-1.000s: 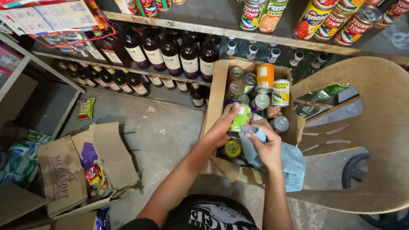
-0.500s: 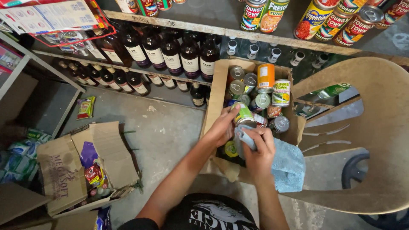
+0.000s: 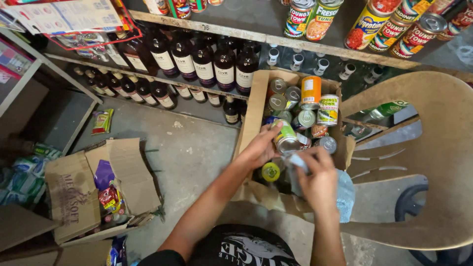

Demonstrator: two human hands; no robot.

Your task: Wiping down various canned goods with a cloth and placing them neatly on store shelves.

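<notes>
The left hand is closed around a tin can with a green label, fingers wrapped over its side, holding it tilted just above the open cardboard box. The right hand sits just beside it, to the right and nearer the body, gripping a pale blue cloth; a bunched part of the cloth is pressed against the can's metal end, and the rest hangs down below the wrist. The box rests on the seat of a beige plastic chair and is full of more cans; just beyond the hands stand an orange can and a green-and-red labelled can, upright among silver tops. Directly below the left hand a yellow lid shows inside the box. Farther out past the box, dark glass bottles line a low shelf, and cans lie on the shelf above. Well to the left of the left arm, on the concrete floor, a torn carton holds coloured sachets.
</notes>
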